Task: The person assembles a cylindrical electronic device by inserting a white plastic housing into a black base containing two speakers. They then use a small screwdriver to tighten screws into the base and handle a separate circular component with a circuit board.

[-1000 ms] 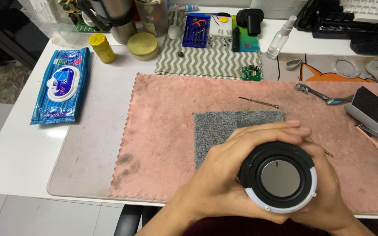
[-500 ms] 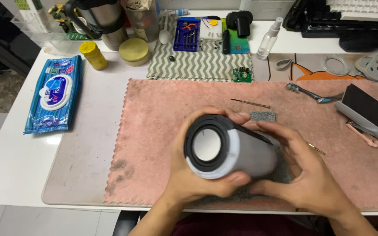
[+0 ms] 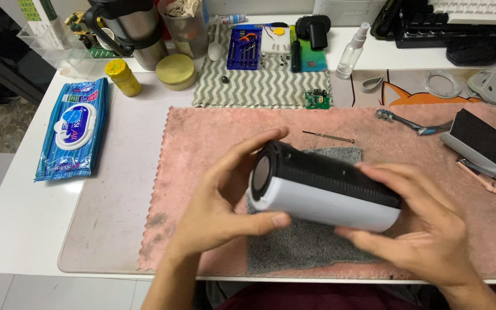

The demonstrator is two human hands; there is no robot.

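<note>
Landmark: grey cloth [image 3: 305,244], centre of the pink mat [image 3: 213,132].

- Over the cloth: blocked. Both hands, left hand [image 3: 222,201] and right hand [image 3: 426,229], hold a cylindrical speaker [image 3: 325,186] lying sideways above it.
- Left of the cloth: bare pink mat, then bare desk pad out to the blue wipes pack [image 3: 73,129]. Widest open lane.
- Behind the cloth: thin screwdriver [image 3: 328,136] lies just beyond its far edge; bare mat strip past that, up to the small green circuit board [image 3: 317,99].
- Right of the cloth: toothbrush [image 3: 409,121] and black block [image 3: 489,149] crowd the mat's right end.
- Far behind: flask [image 3: 133,28], yellow bottle [image 3: 123,77], round tin [image 3: 175,70], spray bottle [image 3: 352,49] form a standing row.
</note>
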